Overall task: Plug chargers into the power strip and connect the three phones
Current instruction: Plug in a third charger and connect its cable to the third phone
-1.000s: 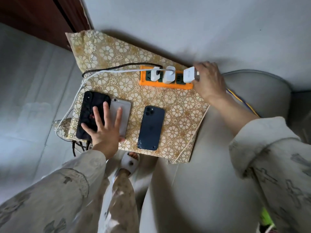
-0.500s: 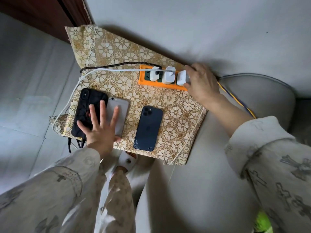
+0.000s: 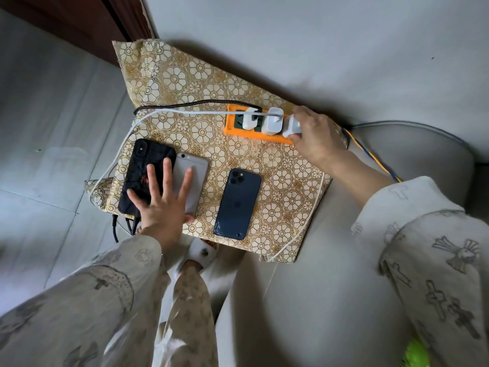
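Pinching a white cube charger point(image 3: 291, 127) at the orange power strip point(image 3: 258, 133) — right hand point(image 3: 316, 137), upper right; left hand point(image 3: 161, 205) spread flat over a black phone point(image 3: 141, 168) and a silver phone point(image 3: 193, 170).

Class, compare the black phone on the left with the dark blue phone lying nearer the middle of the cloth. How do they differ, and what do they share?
The black phone is black with a red mark on its back; the dark blue phone is plain navy. The left hand rests open on the black phone, while the dark blue phone is untouched. The black phone touches the silver phone; the dark blue phone lies apart. Both lie face down on the patterned cloth.
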